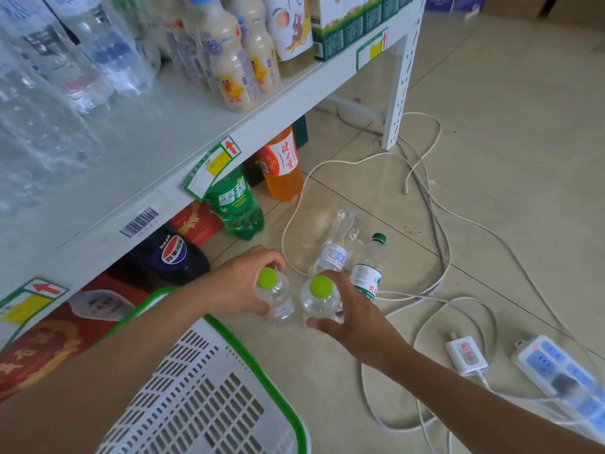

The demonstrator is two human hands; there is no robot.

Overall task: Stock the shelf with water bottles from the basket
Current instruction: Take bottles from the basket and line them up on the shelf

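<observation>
Centre of frame, lower half: left hand (239, 283) wrapped round left bottle (281, 303), fingers and thumb curled about its shoulder, below the lime-green cap. Just beside it, right hand (357, 319) gripping right bottle (317, 304) likewise. Both bottles upright, near each other, over floor (491, 158). Above them in frame, lying on the tiles: clear bottle (337, 244) and green-capped bottle (368, 268), side by side. Basket (203, 381) at lower left, beneath left forearm. Shelf (147, 152) at upper left.

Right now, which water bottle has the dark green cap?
The green-labelled bottle beyond the right hand. Both held bottles have lime caps; the blue-labelled bottle's cap is hidden.
</observation>
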